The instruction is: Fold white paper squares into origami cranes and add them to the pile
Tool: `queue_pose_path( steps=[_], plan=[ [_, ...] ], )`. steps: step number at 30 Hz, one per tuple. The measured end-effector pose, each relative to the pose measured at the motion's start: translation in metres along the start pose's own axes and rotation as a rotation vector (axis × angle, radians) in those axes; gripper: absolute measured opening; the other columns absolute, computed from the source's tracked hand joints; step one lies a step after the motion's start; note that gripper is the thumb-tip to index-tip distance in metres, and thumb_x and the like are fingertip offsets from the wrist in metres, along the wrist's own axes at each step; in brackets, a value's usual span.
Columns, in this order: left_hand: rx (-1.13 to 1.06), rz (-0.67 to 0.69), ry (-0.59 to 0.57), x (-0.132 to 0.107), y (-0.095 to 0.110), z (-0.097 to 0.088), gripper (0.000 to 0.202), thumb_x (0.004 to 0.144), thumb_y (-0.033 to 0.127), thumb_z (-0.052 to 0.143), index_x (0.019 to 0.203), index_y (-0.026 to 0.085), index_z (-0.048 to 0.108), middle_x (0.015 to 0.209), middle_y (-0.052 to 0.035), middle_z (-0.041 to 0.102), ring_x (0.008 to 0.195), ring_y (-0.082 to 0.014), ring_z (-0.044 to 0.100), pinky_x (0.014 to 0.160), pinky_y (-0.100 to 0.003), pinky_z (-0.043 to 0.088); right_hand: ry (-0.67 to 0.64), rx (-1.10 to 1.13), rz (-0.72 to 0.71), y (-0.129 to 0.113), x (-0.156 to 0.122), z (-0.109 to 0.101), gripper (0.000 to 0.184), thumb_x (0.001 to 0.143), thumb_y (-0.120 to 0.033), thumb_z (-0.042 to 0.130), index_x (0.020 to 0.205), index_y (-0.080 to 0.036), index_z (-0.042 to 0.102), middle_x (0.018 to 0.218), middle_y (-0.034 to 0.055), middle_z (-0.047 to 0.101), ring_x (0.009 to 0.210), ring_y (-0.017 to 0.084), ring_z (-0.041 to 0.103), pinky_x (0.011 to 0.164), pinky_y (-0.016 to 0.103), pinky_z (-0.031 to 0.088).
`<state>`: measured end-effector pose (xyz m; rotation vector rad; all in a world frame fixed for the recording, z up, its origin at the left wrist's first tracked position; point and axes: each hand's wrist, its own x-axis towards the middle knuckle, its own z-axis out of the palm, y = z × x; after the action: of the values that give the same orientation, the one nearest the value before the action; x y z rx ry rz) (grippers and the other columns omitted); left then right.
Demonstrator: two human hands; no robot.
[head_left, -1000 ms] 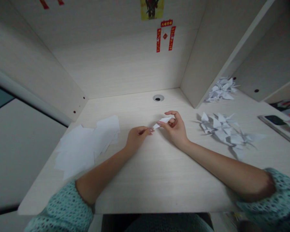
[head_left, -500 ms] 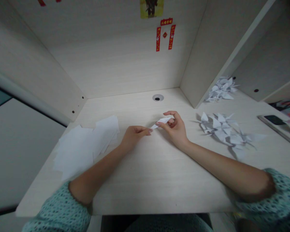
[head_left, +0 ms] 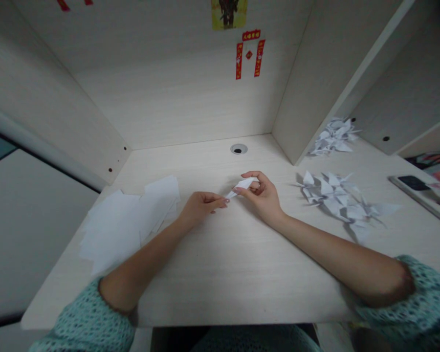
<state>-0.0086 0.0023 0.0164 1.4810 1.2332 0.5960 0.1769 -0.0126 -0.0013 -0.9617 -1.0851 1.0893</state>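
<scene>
A small piece of folded white paper (head_left: 244,183) is held between my two hands, just above the middle of the desk. My left hand (head_left: 202,207) pinches its narrow pointed end between thumb and fingertips. On the wider end, the thumb and fingers of my right hand (head_left: 263,194) are closed, with the index finger arched over it. Part of the paper is hidden behind the right fingers. To the right lies a group of folded paper cranes (head_left: 339,198). Loose sheets of white paper (head_left: 117,225) are spread at the left.
More folded paper cranes (head_left: 335,136) are heaped behind the upright divider (head_left: 315,88). A phone (head_left: 413,183) lies on a flat device (head_left: 430,200) at the far right. A round cable hole (head_left: 238,149) sits near the back panel, which carries red paper stickers (head_left: 239,61).
The view has shifted very slightly. Both hands keep their hold on the folded paper, with only small finger movements.
</scene>
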Motion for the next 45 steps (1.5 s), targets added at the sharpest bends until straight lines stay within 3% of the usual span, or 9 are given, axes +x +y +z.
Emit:
queue_pose_path(
  steps=[8,13,20,33,45],
  plan=[
    [-0.303,-0.16,-0.088,-0.0018,0.0024,-0.0035,0.031,0.069,0.044,0.07,0.079,0.016,0.074,0.085,-0.0108,0.072,0.08,-0.0166,0.064,0.059,-0.021,0.046,-0.026,-0.004,-0.007,-0.003,-0.0009,0.0004,0.039,0.063,-0.034,0.079,0.094,-0.023,0.058,0.07,-0.0022,0.071,0.062,0.015,0.065,0.062,0.028,0.051],
    [-0.364,-0.2,-0.091,-0.0007,0.0028,-0.0048,0.031,0.069,0.042,0.071,0.082,0.014,0.074,0.085,-0.0116,0.071,0.075,-0.015,0.064,0.059,-0.021,0.046,-0.035,-0.024,-0.024,-0.0039,-0.0016,0.0007,0.039,0.064,-0.035,0.079,0.095,-0.023,0.059,0.07,-0.0016,0.07,0.066,0.016,0.066,0.065,0.029,0.053],
    [-0.185,-0.049,-0.009,-0.0024,0.0035,0.0003,0.033,0.069,0.047,0.07,0.076,0.016,0.074,0.077,-0.0089,0.072,0.068,-0.0136,0.062,0.06,-0.023,0.048,0.005,-0.023,-0.016,-0.0033,0.0005,0.0006,0.039,0.063,-0.035,0.079,0.094,-0.022,0.059,0.07,-0.0014,0.071,0.061,0.015,0.064,0.062,0.028,0.052],
    [-0.036,-0.005,0.048,-0.0032,0.0076,0.0005,0.028,0.067,0.044,0.072,0.074,0.018,0.076,0.07,-0.0059,0.072,0.06,-0.0121,0.06,0.061,-0.023,0.049,0.029,-0.008,0.046,-0.002,0.002,0.0002,0.042,0.06,-0.034,0.08,0.094,-0.021,0.059,0.067,-0.0011,0.071,0.058,0.015,0.065,0.057,0.027,0.051],
    [0.116,0.111,0.004,-0.0012,0.0038,-0.0045,0.033,0.073,0.05,0.065,0.079,0.02,0.077,0.072,-0.0046,0.073,0.063,-0.0128,0.061,0.062,-0.022,0.045,0.006,0.01,0.09,-0.0021,0.0049,-0.0008,0.051,0.057,-0.034,0.081,0.101,-0.021,0.058,0.066,-0.001,0.072,0.057,0.015,0.065,0.055,0.026,0.048]
  ],
)
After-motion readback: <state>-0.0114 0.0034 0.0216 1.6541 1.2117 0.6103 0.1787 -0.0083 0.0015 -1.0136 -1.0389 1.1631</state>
